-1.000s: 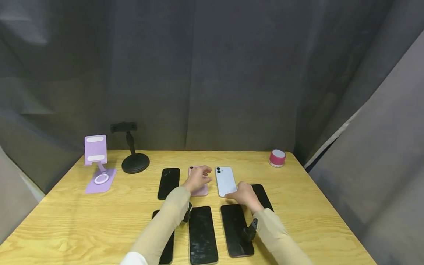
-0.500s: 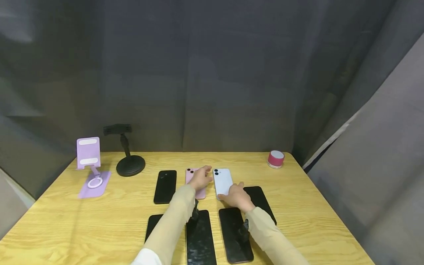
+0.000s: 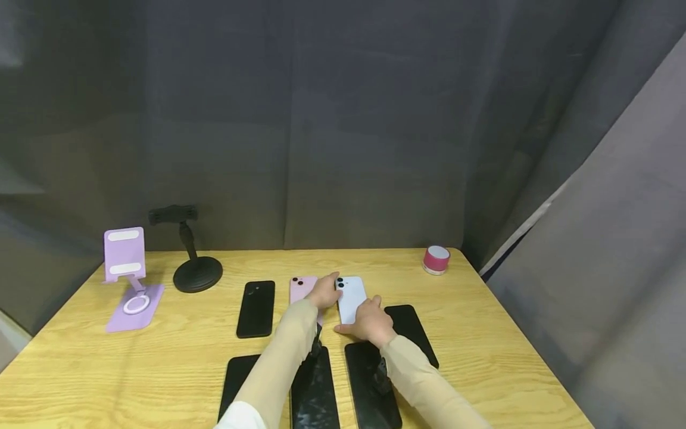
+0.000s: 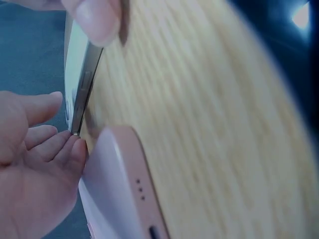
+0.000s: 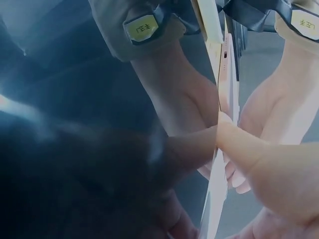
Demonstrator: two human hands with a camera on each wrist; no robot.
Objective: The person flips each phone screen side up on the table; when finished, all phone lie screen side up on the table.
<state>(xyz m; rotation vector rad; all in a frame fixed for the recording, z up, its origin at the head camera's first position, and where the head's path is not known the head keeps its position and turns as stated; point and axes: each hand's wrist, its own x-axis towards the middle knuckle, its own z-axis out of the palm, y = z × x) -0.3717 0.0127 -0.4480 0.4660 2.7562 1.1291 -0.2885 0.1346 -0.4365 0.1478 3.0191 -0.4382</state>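
A white smartphone [image 3: 351, 298] lies back side up, with its camera lenses at the far left corner. My left hand [image 3: 324, 291] reaches over a pink smartphone [image 3: 301, 288] to the white one. In the left wrist view, that hand's fingers touch the white phone's edge [image 4: 82, 82], while its thumb stands apart. My right hand [image 3: 371, 322] holds the white phone at its near right corner, the thumb along the near edge and the fingers by the right side. The right wrist view shows the right thumb [image 5: 244, 142] from close up, partly mirrored in dark glass.
Black phones surround the hands: one at back left [image 3: 256, 308], one at right [image 3: 411, 330] and several in front [image 3: 316, 393]. A purple phone stand [image 3: 124, 256] and black stand [image 3: 196, 274] occupy the left. A pink-and-white round jar [image 3: 436, 260] sits at back right.
The head view has turned slightly right. My left hand has come to the white phone's left edge. My right thumb has slid left along its near edge, while the phone stays about where it was.
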